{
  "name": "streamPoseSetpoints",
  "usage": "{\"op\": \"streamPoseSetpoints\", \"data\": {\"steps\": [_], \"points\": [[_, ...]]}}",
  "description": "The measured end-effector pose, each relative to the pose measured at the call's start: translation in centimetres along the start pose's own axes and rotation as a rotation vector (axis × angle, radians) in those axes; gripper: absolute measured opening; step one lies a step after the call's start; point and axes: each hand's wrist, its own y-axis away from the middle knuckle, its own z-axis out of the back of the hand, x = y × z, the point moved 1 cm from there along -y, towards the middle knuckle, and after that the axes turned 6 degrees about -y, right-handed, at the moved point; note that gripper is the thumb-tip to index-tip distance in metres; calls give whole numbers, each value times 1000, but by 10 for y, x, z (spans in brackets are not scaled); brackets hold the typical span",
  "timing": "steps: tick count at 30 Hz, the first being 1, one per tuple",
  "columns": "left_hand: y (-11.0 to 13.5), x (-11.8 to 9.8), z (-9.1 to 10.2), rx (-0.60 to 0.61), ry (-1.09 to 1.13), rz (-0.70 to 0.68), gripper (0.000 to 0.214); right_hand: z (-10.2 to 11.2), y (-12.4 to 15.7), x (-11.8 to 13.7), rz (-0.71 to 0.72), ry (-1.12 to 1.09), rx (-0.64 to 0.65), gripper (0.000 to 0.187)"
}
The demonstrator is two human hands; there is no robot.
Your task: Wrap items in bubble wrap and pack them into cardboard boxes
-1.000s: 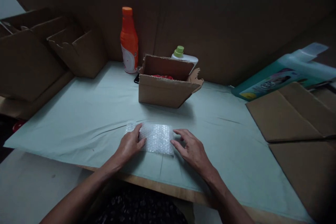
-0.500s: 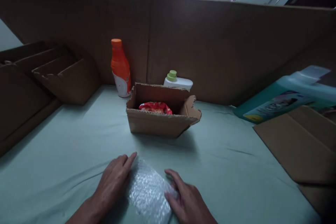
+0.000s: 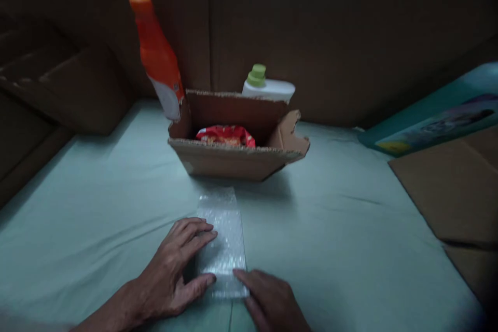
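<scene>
A flat strip of clear bubble wrap [image 3: 224, 228] lies lengthwise on the pale green cloth, in front of an open cardboard box [image 3: 229, 160]. My left hand [image 3: 175, 259] rests along its left side, fingertips on the wrap and thumb held apart near the lower end. At the lower right corner, my right hand [image 3: 274, 295] has the wrap's edge between index finger and thumb; its other fingers are tucked out of sight. Inside the box a red packet [image 3: 227, 136] shows above the front wall.
Behind the box stand an orange bottle [image 3: 157, 57] and a white bottle with a green cap [image 3: 268, 88]. A large teal container [image 3: 436, 114] leans at the right behind a cardboard piece [image 3: 451, 187]. Cardboard boxes [image 3: 85, 93] line the left, and a cardboard wall [image 3: 330, 31] rises behind.
The bubble wrap has turned from slanted to nearly straight, its far end now towards the box. My left hand has spread onto its side; my right hand has moved lower. The view has tipped down.
</scene>
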Motion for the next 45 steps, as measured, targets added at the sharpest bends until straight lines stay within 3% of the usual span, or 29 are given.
{"op": "streamPoseSetpoints", "data": {"steps": [3, 8, 10, 13, 16, 20, 23, 26, 31, 34, 36, 38, 41, 43, 45], "points": [[30, -24, -3, 58, 71, 6, 61, 0, -8, 12, -2, -41, -96, 31], [47, -34, -27, -98, 82, 189, 51, 6, -6, 33, -244, -189, -70, 27], [47, -31, -31, -103, 67, 274, 48, 9, 1, 40, -199, -111, -192, 32], [46, -27, -33, -102, 45, 337, 44, 10, 6, 50, 60, 157, -347, 35], [45, -25, -36, -111, 13, 356, 44, 1, -8, 52, 253, 379, -229, 33], [51, -31, -32, -221, -89, 326, 49, -7, -35, 44, 335, 425, -119, 31], [63, -41, -23, -259, -149, 174, 56, -2, -44, 45, 321, 310, -41, 27], [72, -44, -20, -183, -105, 67, 46, 4, -41, 53, 207, 181, 49, 22], [55, -24, -28, -125, -32, 148, 37, 4, -31, 62, 188, 335, -102, 25], [35, -11, -28, -97, -95, 233, 34, -2, -37, 56, 207, 472, -74, 28], [29, -7, -25, -162, -80, 336, 33, -4, -48, 50, 180, 480, -52, 28], [31, -8, -20, -279, 63, 472, 39, -4, -60, 43, 127, 394, -64, 26], [45, -18, -16, -421, 505, 726, 58, -1, -71, 41, 11, 176, -131, 25], [52, -29, -18, -398, 860, 828, 64, -2, -72, 44, -55, 30, -146, 24], [52, -39, -22, -331, 1135, 832, 59, -4, -68, 50, -88, -101, -108, 22]]}}
